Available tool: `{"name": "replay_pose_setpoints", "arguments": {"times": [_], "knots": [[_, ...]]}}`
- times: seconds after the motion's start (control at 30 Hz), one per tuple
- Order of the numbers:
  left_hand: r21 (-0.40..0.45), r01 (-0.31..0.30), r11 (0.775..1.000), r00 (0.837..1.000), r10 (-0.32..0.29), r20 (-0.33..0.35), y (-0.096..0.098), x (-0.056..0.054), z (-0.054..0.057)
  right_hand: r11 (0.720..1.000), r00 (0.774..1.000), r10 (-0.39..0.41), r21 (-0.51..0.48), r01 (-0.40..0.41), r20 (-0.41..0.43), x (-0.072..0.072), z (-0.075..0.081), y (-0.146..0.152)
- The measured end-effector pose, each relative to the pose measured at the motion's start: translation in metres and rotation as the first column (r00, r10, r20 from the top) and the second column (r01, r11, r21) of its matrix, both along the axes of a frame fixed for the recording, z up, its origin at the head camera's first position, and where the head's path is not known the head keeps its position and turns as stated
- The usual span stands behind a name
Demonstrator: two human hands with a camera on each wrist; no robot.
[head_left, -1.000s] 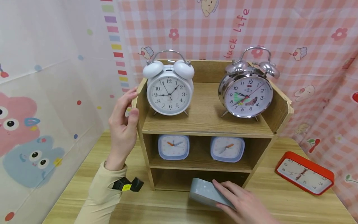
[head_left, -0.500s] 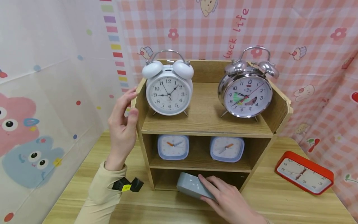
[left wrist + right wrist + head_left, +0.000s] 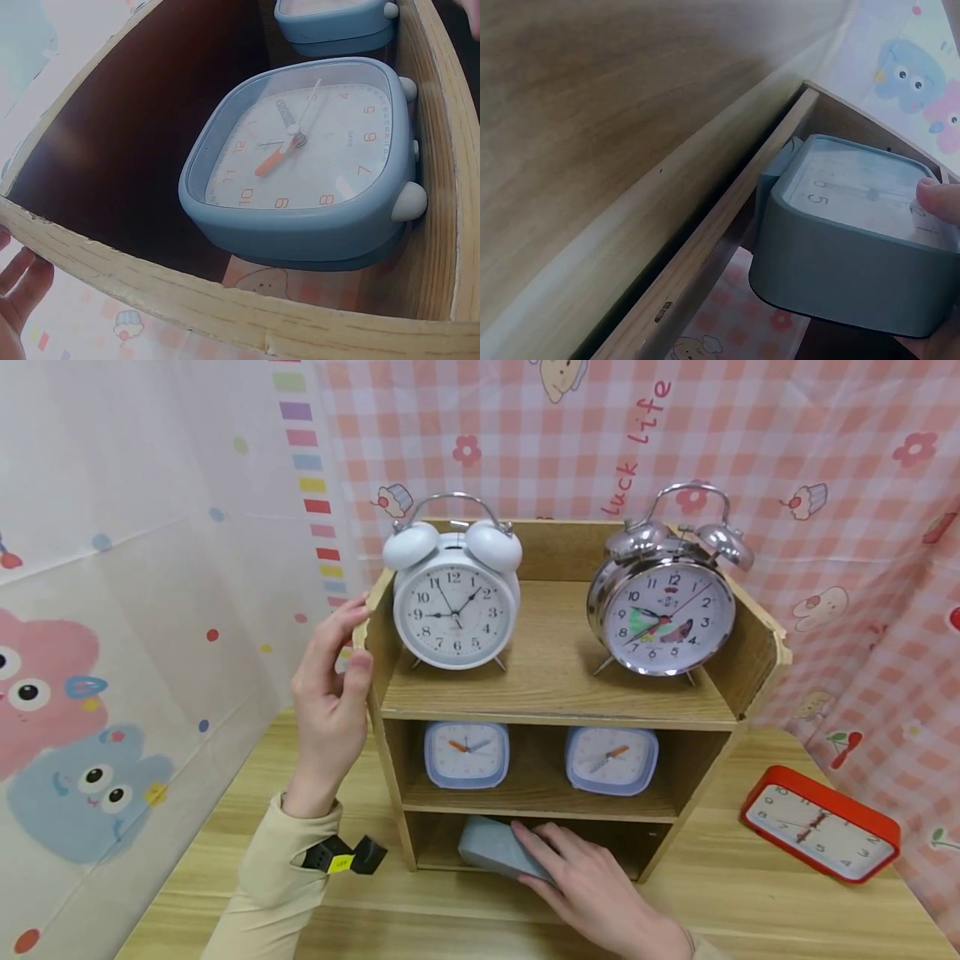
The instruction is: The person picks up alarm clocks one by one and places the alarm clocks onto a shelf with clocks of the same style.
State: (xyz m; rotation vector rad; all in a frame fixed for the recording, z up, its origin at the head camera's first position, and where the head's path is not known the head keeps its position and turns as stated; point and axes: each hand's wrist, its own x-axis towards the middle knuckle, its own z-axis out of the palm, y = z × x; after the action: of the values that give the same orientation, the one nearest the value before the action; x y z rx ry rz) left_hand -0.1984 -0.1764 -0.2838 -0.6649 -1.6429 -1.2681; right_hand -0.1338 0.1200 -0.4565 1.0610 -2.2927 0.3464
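Grey-blue clock (image 3: pixel 497 847): long axis slants rear-left to front-right, dial facing the right-wrist camera. Right hand (image 3: pixel 588 883) pinches it; left hand (image 3: pixel 330 702) rests loosely against shelf (image 3: pixel 555 697).

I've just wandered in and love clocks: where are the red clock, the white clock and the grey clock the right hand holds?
Red clock (image 3: pixel 821 824), head view, on its face.
White clock (image 3: pixel 456 610), head view, on its face.
Grey clock (image 3: pixel 851 259), right wrist view, on its side.
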Motion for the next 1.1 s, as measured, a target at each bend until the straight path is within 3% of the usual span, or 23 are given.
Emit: {"name": "replay_pose_setpoints", "arguments": {"times": [0.27, 0.4, 0.63, 1.1], "knots": [[0.003, 0.001, 1.0, 1.0, -0.001, -0.002, 0.0, 0.0, -0.001, 1.0, 0.999, -0.015, 0.006, 0.016, -0.049, -0.005, -0.002, -0.005], [0.007, 0.006, 1.0, 1.0, -0.006, -0.003, 0.0, -0.001, -0.001, 0.999, 0.991, -0.036, 0.034, 0.041, -0.129, -0.008, -0.004, -0.009], [0.01, 0.003, 1.0, 1.0, -0.003, -0.005, 0.0, 0.0, 0.0, 0.993, 0.958, -0.067, 0.079, 0.093, -0.278, -0.012, -0.003, -0.015], [0.011, 0.003, 1.0, 1.0, -0.003, 0.0, -0.001, -0.001, -0.001, 0.987, 0.955, -0.078, 0.114, 0.115, -0.288, -0.021, -0.005, -0.027]]}}
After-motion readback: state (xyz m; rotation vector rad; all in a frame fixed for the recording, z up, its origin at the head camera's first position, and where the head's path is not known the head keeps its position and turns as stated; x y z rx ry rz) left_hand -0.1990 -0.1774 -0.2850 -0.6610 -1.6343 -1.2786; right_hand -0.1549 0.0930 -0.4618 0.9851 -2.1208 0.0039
